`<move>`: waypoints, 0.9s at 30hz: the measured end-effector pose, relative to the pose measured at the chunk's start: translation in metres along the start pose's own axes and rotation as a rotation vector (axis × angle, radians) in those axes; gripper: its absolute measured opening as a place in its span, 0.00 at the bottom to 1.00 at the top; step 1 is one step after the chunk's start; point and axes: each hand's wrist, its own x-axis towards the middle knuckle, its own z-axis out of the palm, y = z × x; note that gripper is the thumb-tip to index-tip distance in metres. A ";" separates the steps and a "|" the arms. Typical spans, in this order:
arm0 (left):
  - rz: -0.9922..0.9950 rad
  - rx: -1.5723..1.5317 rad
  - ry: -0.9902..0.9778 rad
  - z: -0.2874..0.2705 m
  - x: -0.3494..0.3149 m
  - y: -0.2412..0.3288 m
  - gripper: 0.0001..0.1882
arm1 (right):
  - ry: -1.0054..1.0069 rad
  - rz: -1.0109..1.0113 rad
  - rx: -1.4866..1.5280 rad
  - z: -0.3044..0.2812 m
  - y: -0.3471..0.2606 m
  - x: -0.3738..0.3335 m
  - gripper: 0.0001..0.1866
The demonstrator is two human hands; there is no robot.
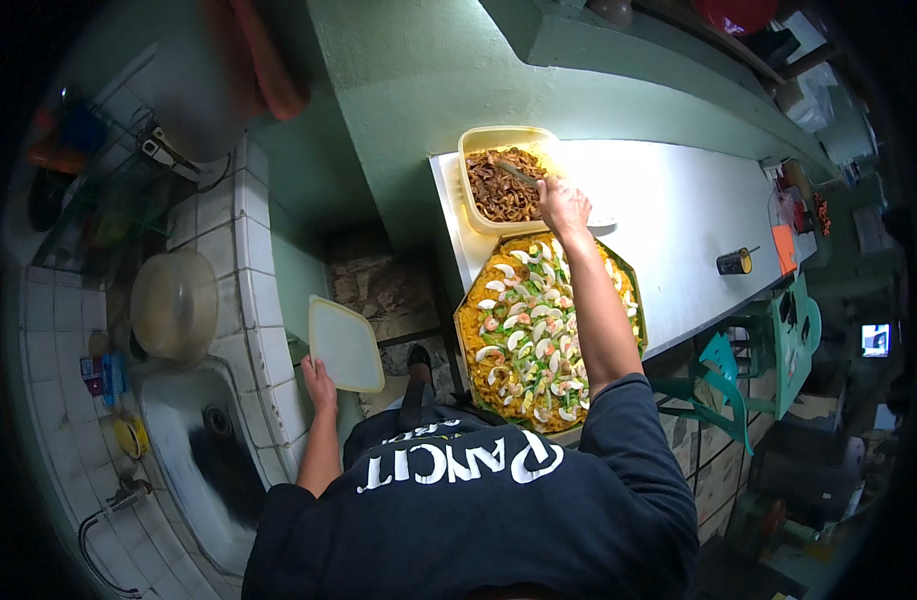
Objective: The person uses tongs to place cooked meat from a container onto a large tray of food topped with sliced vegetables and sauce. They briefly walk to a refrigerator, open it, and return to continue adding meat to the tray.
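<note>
A long white rectangular counter (678,240) ran beneath the food. On its near end lay a broad octagonal tray (641,315) of yellow noodles (486,385), topped with white egg slices and green pieces. Just beyond it stood a pale-yellow rectangular plastic container (465,185), partly filled with dark brown strips (498,200). A translucent, round-cornered plastic lid (345,345) was beside the counter, its lower left edge grasped by the left hand (320,382). The right hand (565,207), at the container's right side, gripped a slim grey utensil (518,174) whose far end reached the strips.
</note>
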 end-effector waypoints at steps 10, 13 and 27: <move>0.020 -0.066 0.023 0.021 -0.004 0.002 0.15 | 0.034 0.100 0.185 -0.023 0.035 -0.025 0.18; -0.016 -0.050 0.084 0.023 -0.024 0.000 0.16 | 0.122 0.071 0.306 -0.027 0.062 -0.042 0.17; -0.097 -0.019 0.375 0.010 -0.142 -0.041 0.19 | 0.194 0.351 0.681 -0.059 0.252 -0.201 0.19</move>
